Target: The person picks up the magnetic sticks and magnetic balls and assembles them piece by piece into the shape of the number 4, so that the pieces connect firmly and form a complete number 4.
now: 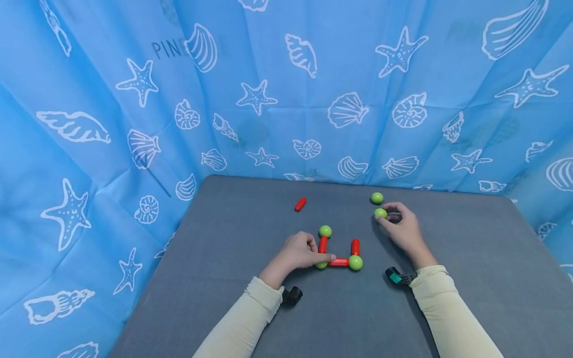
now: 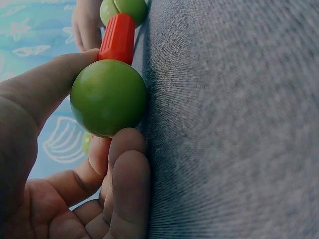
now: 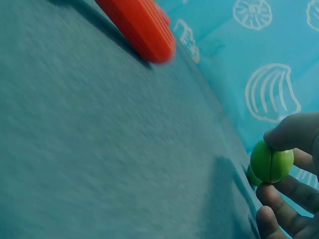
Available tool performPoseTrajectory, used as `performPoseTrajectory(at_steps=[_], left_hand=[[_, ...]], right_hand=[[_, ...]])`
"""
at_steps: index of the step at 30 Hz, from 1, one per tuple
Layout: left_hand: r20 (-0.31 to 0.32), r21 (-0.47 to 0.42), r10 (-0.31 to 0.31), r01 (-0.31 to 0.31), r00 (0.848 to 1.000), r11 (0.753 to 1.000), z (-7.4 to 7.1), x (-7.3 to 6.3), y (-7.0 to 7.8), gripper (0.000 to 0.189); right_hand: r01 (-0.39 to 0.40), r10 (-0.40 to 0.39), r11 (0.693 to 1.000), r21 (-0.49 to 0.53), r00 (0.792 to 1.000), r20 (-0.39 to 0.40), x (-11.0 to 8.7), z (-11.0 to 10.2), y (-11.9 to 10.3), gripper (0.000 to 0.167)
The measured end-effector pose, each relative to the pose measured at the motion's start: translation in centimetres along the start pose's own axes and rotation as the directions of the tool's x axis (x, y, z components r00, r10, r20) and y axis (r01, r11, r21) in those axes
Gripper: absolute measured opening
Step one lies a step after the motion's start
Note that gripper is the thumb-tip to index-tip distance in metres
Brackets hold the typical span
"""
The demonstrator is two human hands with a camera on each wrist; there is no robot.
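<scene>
Two pinches at once: the left hand [image 1: 297,251] clamps the corner ball [image 2: 108,98] of the stick frame [image 1: 341,262] on the grey table [image 1: 237,214]; the right hand [image 1: 406,232] pinches a separate ball [image 1: 381,213], near a spare ball [image 1: 377,198]. I'd keep that corner flat and steady, squeezing lightly so nothing twists.

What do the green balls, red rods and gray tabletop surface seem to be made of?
Green balls: probably hard plastic, semi-gloss, judging by soft highlights and a thin seam on some.
Red rods: likely molded plastic with a slight sheen; lengthwise ridges show, though the inside is hidden.
Gray tabletop surface: apparently woven fabric, matte, with thread-like texture close up.
</scene>
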State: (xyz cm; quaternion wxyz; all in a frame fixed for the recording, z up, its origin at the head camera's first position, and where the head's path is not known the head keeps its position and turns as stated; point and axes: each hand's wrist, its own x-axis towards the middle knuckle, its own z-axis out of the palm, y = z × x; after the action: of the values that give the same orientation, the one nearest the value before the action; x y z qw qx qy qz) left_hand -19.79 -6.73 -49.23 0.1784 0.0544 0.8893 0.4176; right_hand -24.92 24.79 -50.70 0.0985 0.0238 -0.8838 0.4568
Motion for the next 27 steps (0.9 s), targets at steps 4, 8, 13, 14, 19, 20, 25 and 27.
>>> performPoseTrajectory(at_steps=[4,8,13,14,19,20,25,27], left_hand=[[0.005,-0.004,-0.001,0.001,1.000,1.000,0.0,0.0,0.0,0.051],[0.009,-0.002,-0.001,0.001,1.000,1.000,-0.1,-0.1,0.1,0.050],[0.015,0.000,-0.007,0.007,1.000,1.000,-0.1,-0.1,0.0,0.050],[0.016,-0.002,-0.008,0.008,1.000,1.000,-0.1,-0.1,0.0,0.050],[0.019,-0.009,-0.011,0.011,1.000,1.000,-0.1,0.0,-0.1,0.050],[0.021,-0.010,-0.009,0.010,1.000,1.000,-0.1,0.0,-0.1,0.050],[0.026,-0.007,-0.004,0.004,1.000,1.000,-0.2,0.0,-0.1,0.050],[0.027,-0.005,-0.006,0.006,1.000,1.000,-0.2,0.0,0.0,0.050]], right_hand=[[0.024,-0.024,1.000,-0.003,0.999,0.044,-0.8,0.5,-0.7,0.037],[0.036,-0.035,0.999,-0.006,0.994,0.099,-1.4,1.1,-1.3,0.035],[0.029,-0.025,0.999,-0.015,0.982,0.187,-2.1,1.8,-2.0,0.035],[0.031,-0.026,0.999,-0.023,0.979,0.202,-2.2,1.9,-2.1,0.035],[0.047,-0.037,0.998,-0.037,0.970,0.242,-2.3,2.6,-2.3,0.035],[0.049,-0.038,0.998,-0.039,0.969,0.244,-2.4,2.7,-2.3,0.034],[0.046,-0.029,0.997,-0.058,0.967,0.252,-2.4,3.0,-2.3,0.033],[0.043,-0.026,0.997,-0.063,0.967,0.254,-2.5,3.0,-2.4,0.033]])
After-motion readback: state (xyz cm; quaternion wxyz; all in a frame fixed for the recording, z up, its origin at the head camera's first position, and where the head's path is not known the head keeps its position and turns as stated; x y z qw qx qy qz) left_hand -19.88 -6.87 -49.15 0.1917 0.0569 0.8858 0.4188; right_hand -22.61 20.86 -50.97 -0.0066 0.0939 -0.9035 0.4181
